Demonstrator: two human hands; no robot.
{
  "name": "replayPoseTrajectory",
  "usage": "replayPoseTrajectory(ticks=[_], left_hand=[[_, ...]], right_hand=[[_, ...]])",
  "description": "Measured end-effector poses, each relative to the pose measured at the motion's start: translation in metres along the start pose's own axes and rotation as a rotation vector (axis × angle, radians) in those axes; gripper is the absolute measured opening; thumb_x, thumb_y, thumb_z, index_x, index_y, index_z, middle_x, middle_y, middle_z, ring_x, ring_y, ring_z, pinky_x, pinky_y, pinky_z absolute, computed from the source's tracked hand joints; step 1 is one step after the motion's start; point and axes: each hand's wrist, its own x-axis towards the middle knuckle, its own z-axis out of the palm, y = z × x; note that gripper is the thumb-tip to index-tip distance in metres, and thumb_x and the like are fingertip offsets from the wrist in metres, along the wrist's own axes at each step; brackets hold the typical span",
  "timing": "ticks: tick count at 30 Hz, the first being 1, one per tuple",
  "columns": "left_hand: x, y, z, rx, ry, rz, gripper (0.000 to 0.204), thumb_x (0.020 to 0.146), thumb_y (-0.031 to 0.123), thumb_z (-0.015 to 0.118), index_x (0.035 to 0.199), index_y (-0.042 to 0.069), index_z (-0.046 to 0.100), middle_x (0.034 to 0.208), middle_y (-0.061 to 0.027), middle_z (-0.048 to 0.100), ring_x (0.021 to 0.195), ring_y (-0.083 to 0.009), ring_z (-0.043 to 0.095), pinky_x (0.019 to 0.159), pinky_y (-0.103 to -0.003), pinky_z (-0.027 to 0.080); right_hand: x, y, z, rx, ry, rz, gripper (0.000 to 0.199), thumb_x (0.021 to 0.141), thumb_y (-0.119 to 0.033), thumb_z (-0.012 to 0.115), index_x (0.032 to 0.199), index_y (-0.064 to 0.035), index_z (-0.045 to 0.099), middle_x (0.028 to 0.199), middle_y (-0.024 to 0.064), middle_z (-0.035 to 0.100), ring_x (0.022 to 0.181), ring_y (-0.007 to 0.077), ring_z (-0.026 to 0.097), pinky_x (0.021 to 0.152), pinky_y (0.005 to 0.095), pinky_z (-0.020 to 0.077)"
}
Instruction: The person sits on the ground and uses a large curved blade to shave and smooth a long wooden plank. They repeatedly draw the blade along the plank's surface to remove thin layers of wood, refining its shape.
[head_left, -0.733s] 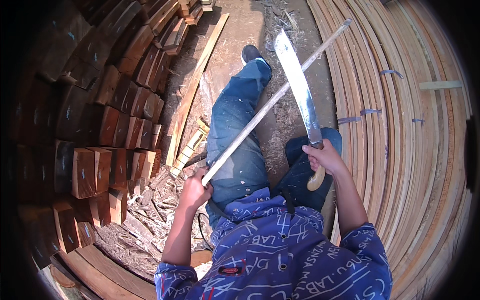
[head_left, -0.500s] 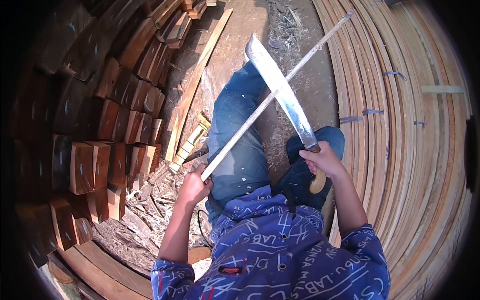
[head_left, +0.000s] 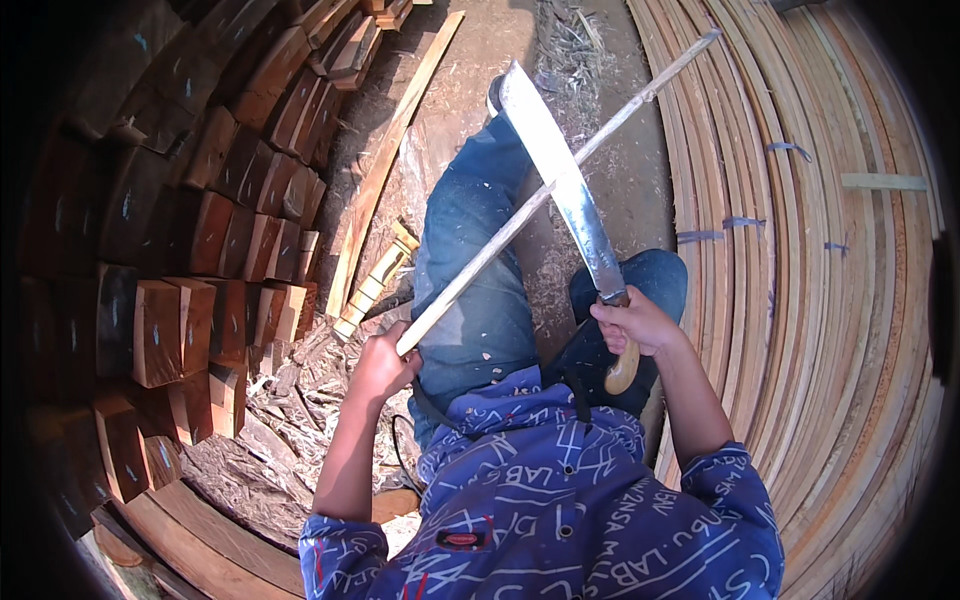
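My left hand (head_left: 384, 364) is closed round the near end of a long, thin, pale wooden stick (head_left: 480, 262). The stick slants up and away to the right over my legs. A machete (head_left: 562, 170) with a broad, shiny blade and a curved, pale wooden handle is gripped in my right hand (head_left: 637, 321), its tip pointing away from me. Its blade lies across the middle of the stick and hides a short part of it. Whether the two touch there, I cannot tell.
Stacked timber blocks (head_left: 158, 335) rise on my left, beside wood shavings (head_left: 290, 420) on the ground. A sheathlike piece of yellowish wood (head_left: 375, 285) and a long plank (head_left: 395, 150) lie left of my leg. Long boards (head_left: 800, 300) are piled on my right.
The machete's handle and my right hand have shifted slightly left. The stick's far end has moved a little to the right. Both hands keep their hold.
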Motion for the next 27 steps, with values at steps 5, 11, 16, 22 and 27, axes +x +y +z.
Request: replayPoseTrajectory(ticks=[5, 11, 16, 22, 27], left_hand=[[0.003, -0.002, -0.002, 0.028, -0.029, -0.021, 0.035, 0.074, 0.01, 0.066, 0.109, 0.004, 0.065, 0.089, -0.0235, 0.07, 0.087, -0.0388, 0.069, 0.08, -0.043, 0.054], [0.003, 0.013, -0.01, 0.062, -0.082, -0.064, 0.043, 0.075, 0.011, 0.067, 0.117, 0.005, 0.063, 0.094, -0.0249, 0.07, 0.091, -0.0391, 0.069, 0.082, -0.042, 0.054], [-0.001, 0.012, -0.005, -0.064, -0.069, -0.019, 0.049, 0.076, 0.011, 0.068, 0.123, 0.003, 0.061, 0.099, -0.0259, 0.07, 0.095, -0.0377, 0.069, 0.084, -0.042, 0.054], [-0.003, 0.013, 0.004, -0.12, 0.042, 0.083, 0.03, 0.083, 0.018, 0.07, 0.106, 0.0, 0.062, 0.087, -0.0293, 0.067, 0.086, -0.0459, 0.066, 0.075, -0.047, 0.053], [0.0, 0.012, 0.001, -0.041, 0.024, 0.133, 0.03, 0.09, 0.025, 0.067, 0.108, 0.001, 0.062, 0.088, -0.0291, 0.067, 0.088, -0.0468, 0.065, 0.075, -0.05, 0.053]], right_hand=[[0.015, 0.024, -0.011, 0.152, -0.177, -0.018, 0.022, 0.093, -0.017, 0.069, 0.087, -0.0091, 0.049, 0.058, 0.0002, 0.045, 0.045, 0.011, 0.044, 0.042, 0.028, 0.0377], [0.018, 0.025, 0.014, 0.131, 0.054, -0.11, 0.021, 0.094, -0.019, 0.068, 0.085, -0.0086, 0.051, 0.058, -0.0001, 0.047, 0.044, 0.0107, 0.046, 0.042, 0.0274, 0.039], [0.013, 0.021, 0.03, -0.364, 0.559, -0.606, 0.025, 0.094, -0.019, 0.065, 0.077, -0.0043, 0.055, 0.061, 0.0026, 0.056, 0.05, 0.0102, 0.052, 0.046, 0.0278, 0.0421], [0.0, 0.008, 0.037, -0.853, 0.705, -0.814, 0.014, 0.086, -0.011, 0.066, 0.089, 0.0013, 0.059, 0.066, 0.0142, 0.06, 0.061, 0.0302, 0.063, 0.059, 0.0388, 0.0481], [0.026, -0.004, 0.064, -1.143, 0.574, -0.872, 0.021, 0.078, -0.013, 0.07, 0.088, -0.0014, 0.056, 0.072, 0.0163, 0.061, 0.067, 0.0377, 0.064, 0.062, 0.0449, 0.0501]])
